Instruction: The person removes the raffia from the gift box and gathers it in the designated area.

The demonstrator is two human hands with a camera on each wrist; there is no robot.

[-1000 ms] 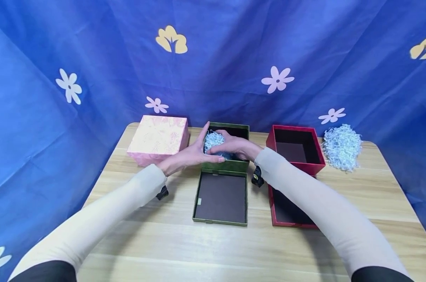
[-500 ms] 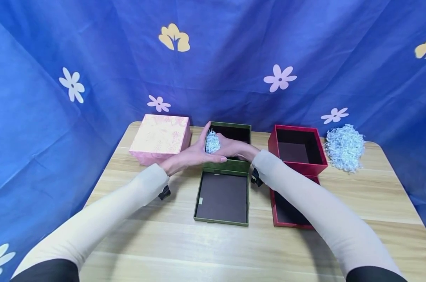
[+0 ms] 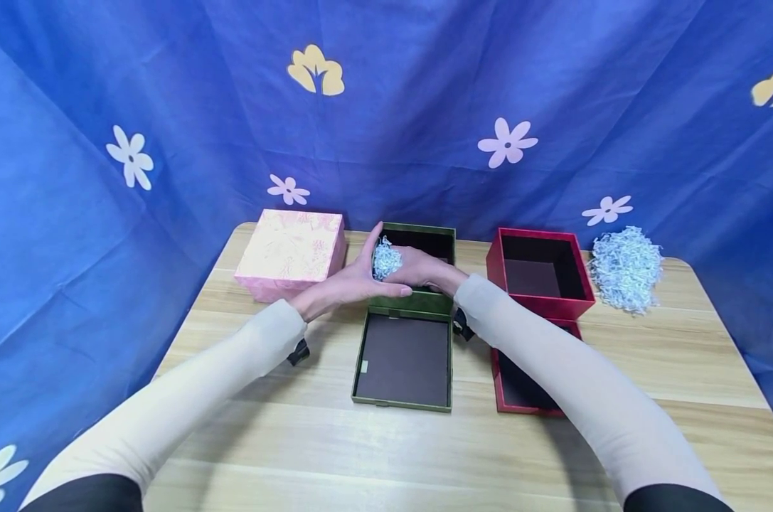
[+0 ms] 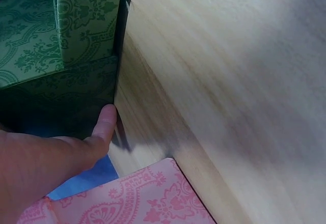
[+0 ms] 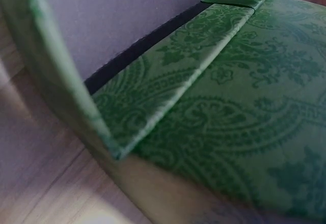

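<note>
In the head view my left hand (image 3: pixel 344 284) lies against the left side of an open green box (image 3: pixel 427 302), index finger straight along its left rim and thumb stretched across the front. The left wrist view shows one fingertip (image 4: pixel 107 117) at the edge of the patterned green wall. My right hand (image 3: pixel 421 270) reaches down into the box beside a tuft of pale blue shredded paper (image 3: pixel 386 259); its fingertips are hidden, so I cannot tell how they hold the paper. The green lid (image 3: pixel 402 363) lies inside-up before the box.
A closed pink box (image 3: pixel 290 249) stands to the left. On the right are an open red box (image 3: pixel 540 302), its lid (image 3: pixel 527 387) partly under my right sleeve, and a heap of blue shredded paper (image 3: pixel 626 270). A blue curtain (image 3: pixel 412 107) hangs behind the table (image 3: pixel 284 441).
My right hand has shifted deeper into the green box, its fingers and thumb passing out of sight beside the shredded paper. My left hand keeps its place on the box.
</note>
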